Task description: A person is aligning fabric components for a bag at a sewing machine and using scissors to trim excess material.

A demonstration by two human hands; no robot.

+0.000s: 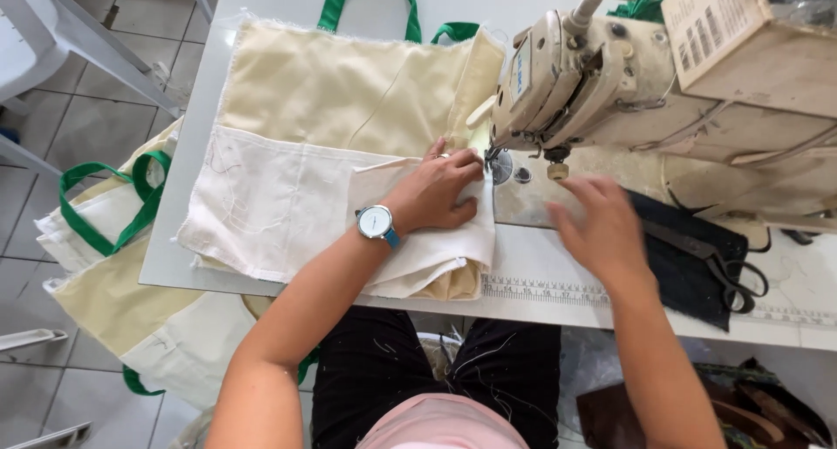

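A cream cloth bag (340, 100) with green handles (333, 3) lies flat on the white table (261, 0), with a white pocket panel (279, 205) on its near half. My left hand (440, 192), wearing a wristwatch, presses a folded white edge of the bag flat right beside the needle of the sewing machine (584, 83). My right hand (602, 227) hovers blurred over the machine bed, fingers spread, holding nothing.
Black scissors (715, 261) lie on a dark cloth (689, 283) at the right. A cardboard box (750, 39) sits on the machine. More cream bags with green handles (105, 214) hang off the table's left side. A white chair (35, 39) stands at far left.
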